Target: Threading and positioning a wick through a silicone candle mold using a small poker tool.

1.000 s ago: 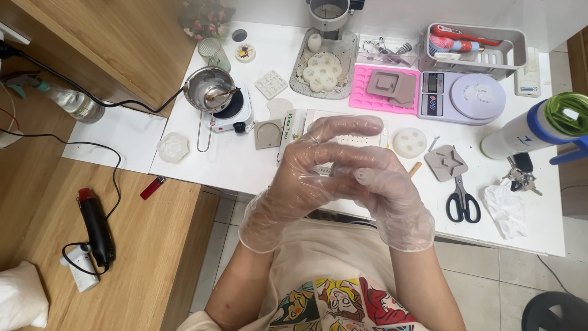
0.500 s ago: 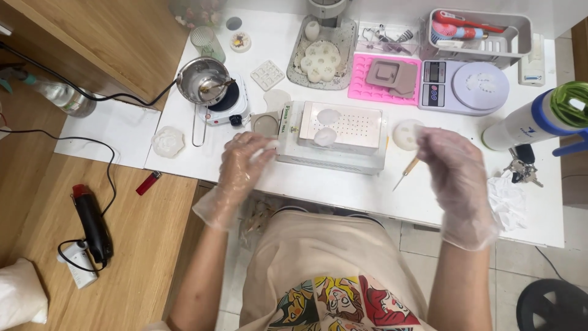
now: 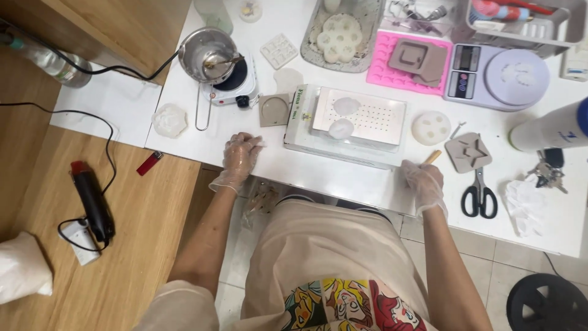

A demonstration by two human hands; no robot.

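Both my hands wear clear gloves and rest near the front edge of the white table [image 3: 202, 144]. My left hand [image 3: 241, 158] lies on the tabletop with fingers loosely curled, holding nothing, left of a white box with a perforated top [image 3: 361, 125]. Two pale round pieces [image 3: 341, 128] sit on that top. My right hand [image 3: 424, 182] is right of the box. Its fingers are closed over the near end of a small wooden stick [image 3: 433, 157] that lies on the table below a round white mould [image 3: 430, 127].
A steel pot on a small hot plate [image 3: 211, 56] stands at the back left, with a cable running off the table. A grey star mould [image 3: 467, 152], scissors [image 3: 479, 196], keys [image 3: 548, 175], a scale [image 3: 497, 70] and a pink mould [image 3: 383, 70] lie to the right. A heat gun [image 3: 92, 197] and red lighter [image 3: 149, 163] lie on the wooden surface.
My hands were clasped together over the box a second ago. They have parted: the left dropped to the table's left front, the right went to the wooden stick.
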